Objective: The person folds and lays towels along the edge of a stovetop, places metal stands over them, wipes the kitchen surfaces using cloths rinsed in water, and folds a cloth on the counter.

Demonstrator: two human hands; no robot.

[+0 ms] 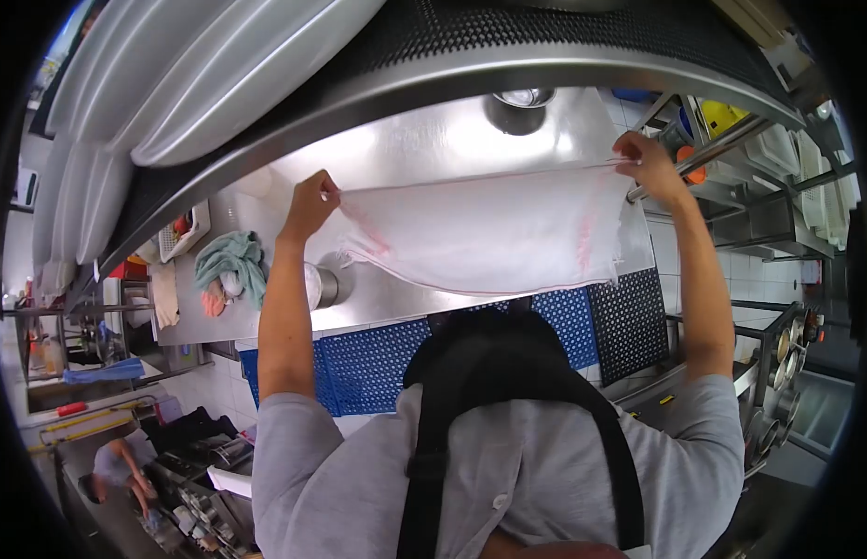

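Note:
A white cloth (480, 228) with pinkish stains and frayed side edges is stretched between my two hands over the steel table. My left hand (314, 200) pinches its upper left corner. At the upper right corner, my right hand (646, 166) is closed on the cloth with thumb and fingers. The top edge runs nearly straight from hand to hand, while the lower edge sags toward my body. Close to my left forearm, a metal pot (328, 287) stands partly behind the cloth's left end.
On the steel table (406, 140) are a round metal container (519, 114) at the back and crumpled green cloths (230, 261) at left. A steel shelf (508, 61) overhangs the far side, with stacked white trays (238, 70). Blue mats (364, 368) cover the floor. A person (126, 466) works at lower left.

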